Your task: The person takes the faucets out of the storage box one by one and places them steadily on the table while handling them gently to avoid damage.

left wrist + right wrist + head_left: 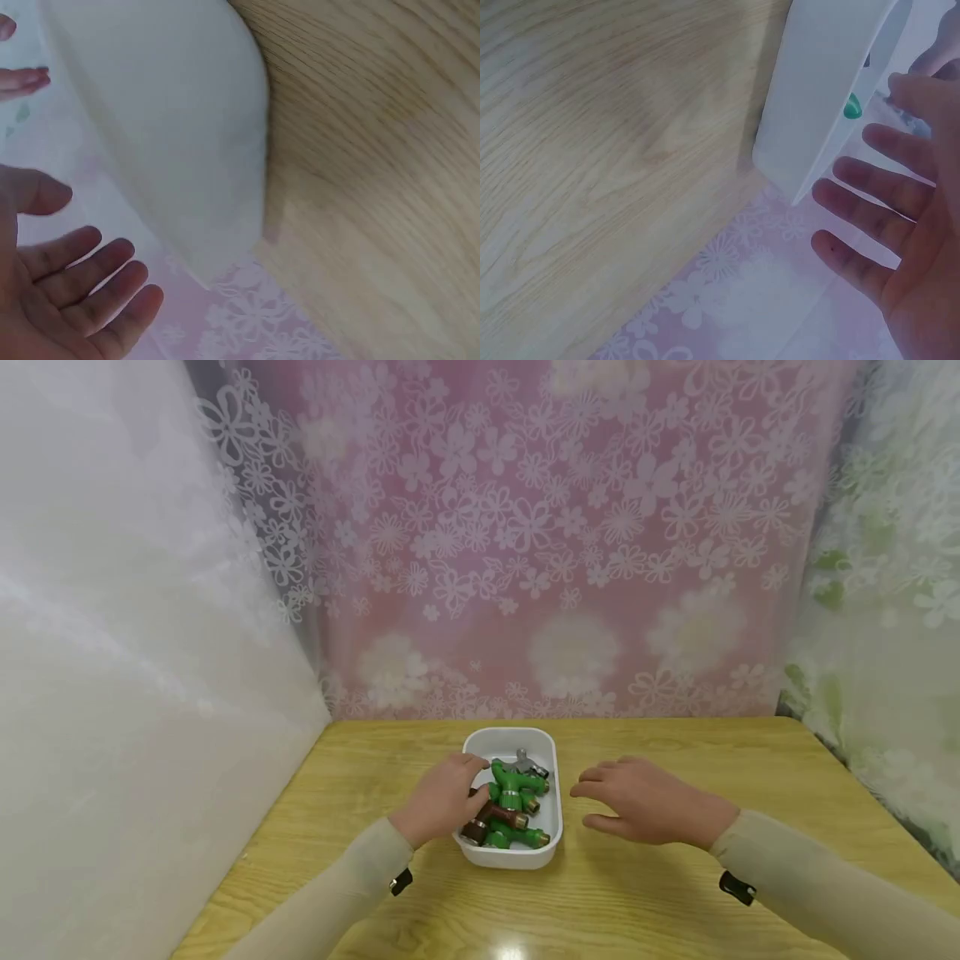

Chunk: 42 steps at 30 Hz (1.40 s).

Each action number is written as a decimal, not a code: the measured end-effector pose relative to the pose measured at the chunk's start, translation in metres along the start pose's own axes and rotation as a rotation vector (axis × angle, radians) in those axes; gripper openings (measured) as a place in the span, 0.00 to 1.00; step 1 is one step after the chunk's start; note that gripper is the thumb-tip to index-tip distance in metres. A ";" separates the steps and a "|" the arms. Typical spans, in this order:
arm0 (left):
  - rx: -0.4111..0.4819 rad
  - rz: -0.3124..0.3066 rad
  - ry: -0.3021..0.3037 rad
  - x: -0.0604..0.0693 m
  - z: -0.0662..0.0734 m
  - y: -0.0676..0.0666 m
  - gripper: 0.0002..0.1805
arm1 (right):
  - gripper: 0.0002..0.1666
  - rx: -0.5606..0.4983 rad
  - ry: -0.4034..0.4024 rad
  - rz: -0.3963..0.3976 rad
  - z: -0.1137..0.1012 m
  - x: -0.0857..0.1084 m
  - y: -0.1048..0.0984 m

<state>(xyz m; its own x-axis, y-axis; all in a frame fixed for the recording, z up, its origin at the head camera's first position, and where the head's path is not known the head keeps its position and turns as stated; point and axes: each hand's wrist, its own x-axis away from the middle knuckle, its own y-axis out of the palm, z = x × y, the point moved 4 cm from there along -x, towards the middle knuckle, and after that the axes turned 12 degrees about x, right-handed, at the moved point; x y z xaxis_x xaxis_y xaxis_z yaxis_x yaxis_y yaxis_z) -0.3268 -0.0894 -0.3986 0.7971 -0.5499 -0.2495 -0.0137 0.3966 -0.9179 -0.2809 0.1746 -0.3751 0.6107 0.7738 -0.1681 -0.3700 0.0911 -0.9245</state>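
Observation:
A white plastic bin [511,860] with rounded corners stands on the table. Inside it lie several branched, Y-shaped fittings with brass-coloured ends: green fittings [511,799], a dark brown fitting [504,815] and a grey fitting [531,766] toward the back. Over the bin's left rim hovers my left hand [442,797], fingers loosely spread, partly hiding the brown pieces. My right hand [645,802] is held to the right of the bin, apart from it, with relaxed fingers. Both wrist views show the palms holding nothing; a green tip [853,107] peeks past the bin's rim in the right one.
The light wood table [660,893] extends around the bin. A pink flowered curtain [555,543] hangs behind its back edge. Pale sheeting [150,635] closes in the left side, and a leaf-patterned sheet [885,635] hangs at the right.

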 end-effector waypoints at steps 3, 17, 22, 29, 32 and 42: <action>0.015 0.054 -0.084 -0.005 -0.012 0.002 0.19 | 0.22 -0.025 -0.020 -0.016 -0.003 -0.008 0.003; -0.137 0.071 -0.081 -0.011 -0.035 0.024 0.26 | 0.21 -0.075 -0.079 -0.007 -0.019 -0.038 0.006; -0.163 0.070 -0.081 -0.013 -0.035 0.029 0.27 | 0.21 -0.092 -0.123 -0.008 -0.029 -0.054 0.009; -0.146 0.056 -0.104 -0.015 -0.035 0.032 0.24 | 0.22 -0.075 -0.151 -0.074 -0.043 -0.080 0.012; -0.139 0.055 -0.112 -0.014 -0.036 0.033 0.24 | 0.22 -0.056 -0.158 -0.116 -0.049 -0.090 0.014; -0.096 0.054 -0.151 -0.010 -0.042 0.034 0.23 | 0.22 -0.088 -0.165 -0.283 -0.060 -0.116 0.015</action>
<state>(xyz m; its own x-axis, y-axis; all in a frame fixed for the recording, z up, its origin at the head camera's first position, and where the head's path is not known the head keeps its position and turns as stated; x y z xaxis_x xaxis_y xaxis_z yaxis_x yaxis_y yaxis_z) -0.3612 -0.1013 -0.4407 0.8753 -0.4100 -0.2562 -0.1106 0.3461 -0.9317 -0.3159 0.0488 -0.3901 0.5563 0.8173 0.1503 -0.1356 0.2677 -0.9539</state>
